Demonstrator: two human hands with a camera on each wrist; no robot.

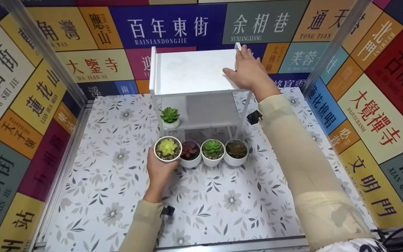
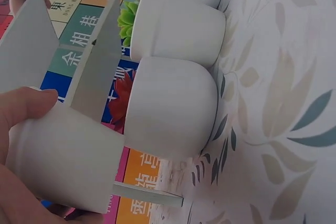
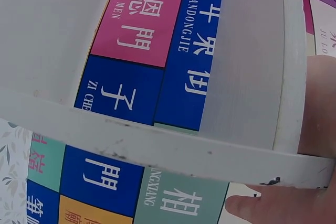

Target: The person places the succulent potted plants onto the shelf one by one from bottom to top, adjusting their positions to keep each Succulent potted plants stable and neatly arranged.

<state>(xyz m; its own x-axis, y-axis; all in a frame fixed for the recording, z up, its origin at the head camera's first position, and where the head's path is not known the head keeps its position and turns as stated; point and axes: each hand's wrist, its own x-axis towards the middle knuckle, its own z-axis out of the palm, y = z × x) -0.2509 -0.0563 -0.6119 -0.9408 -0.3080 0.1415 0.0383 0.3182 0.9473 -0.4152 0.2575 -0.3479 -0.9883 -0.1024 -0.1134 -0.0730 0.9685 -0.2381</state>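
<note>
My left hand (image 1: 161,173) grips a white pot (image 2: 65,161) holding a yellow-green succulent (image 1: 167,147), raised in front of the small white two-tier shelf (image 1: 194,71). In the left wrist view the thumb lies along the pot's side. At the shelf's upper right corner, my right hand (image 1: 252,71) holds the side rail, thumb over the top board and fingers along the rail. A green succulent in a white pot (image 1: 171,124) sits at the left end of the lower board (image 1: 210,110).
Before the shelf stand three white pots in a row: a dark red succulent (image 1: 189,150), a green one (image 1: 213,148) and a brownish one (image 1: 236,149). The table (image 1: 114,196) has a leaf-patterned cover. Sign-printed panels (image 1: 173,26) surround it, with metal posts (image 1: 44,49) at the corners.
</note>
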